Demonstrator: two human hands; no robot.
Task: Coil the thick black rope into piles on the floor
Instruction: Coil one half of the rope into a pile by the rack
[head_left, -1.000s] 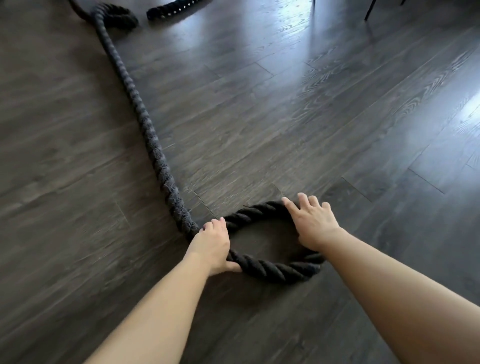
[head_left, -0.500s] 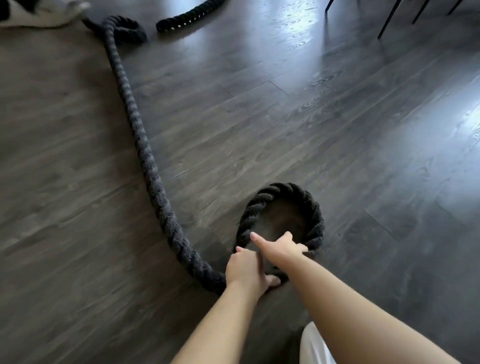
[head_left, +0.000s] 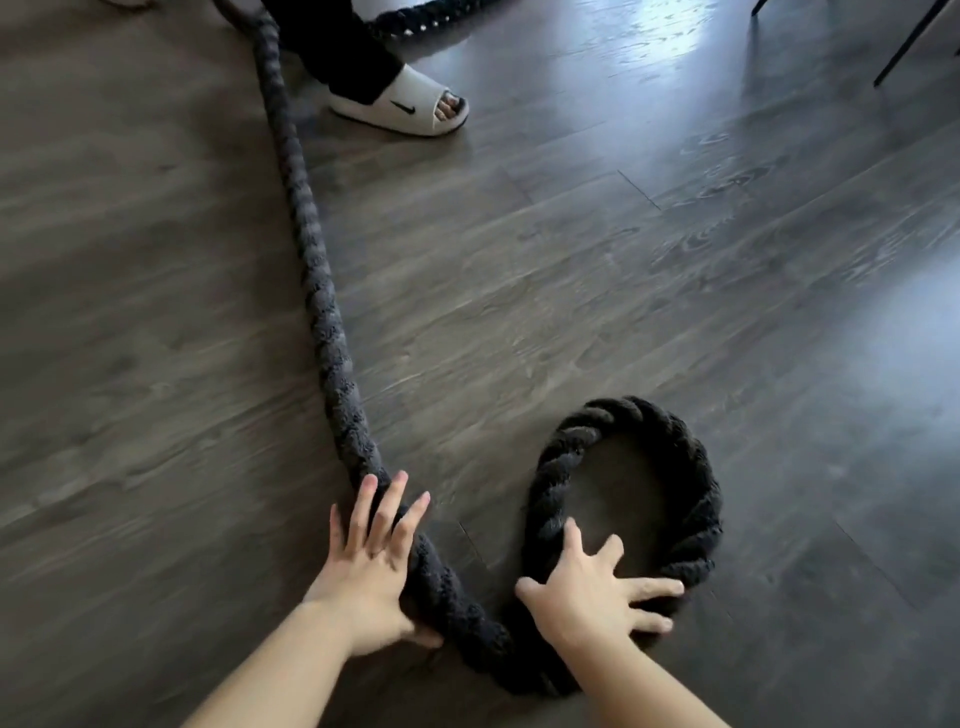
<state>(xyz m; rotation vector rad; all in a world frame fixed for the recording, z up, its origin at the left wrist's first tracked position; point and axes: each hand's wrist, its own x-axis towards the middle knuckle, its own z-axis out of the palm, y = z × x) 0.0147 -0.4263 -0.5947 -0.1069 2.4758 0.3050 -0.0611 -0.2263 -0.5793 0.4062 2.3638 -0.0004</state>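
Rope: the thick black rope (head_left: 311, 270) lies on the floor (head_left: 675, 260), its long part running from the hands toward 11 o'clock.
Loop: one ring (head_left: 691, 467) at 1 o'clock.
Left hand (head_left: 374, 561): open, flat, pressing the rope's side.
Right hand (head_left: 592, 592): open, fingers spread on the ring.
Nearer the long part: left hand.
Containers: none.

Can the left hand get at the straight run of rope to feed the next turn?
Likely yes: the left hand already lies spread against the rope, and nothing covers the run nearby; a sandaled foot stands beside it farther up.
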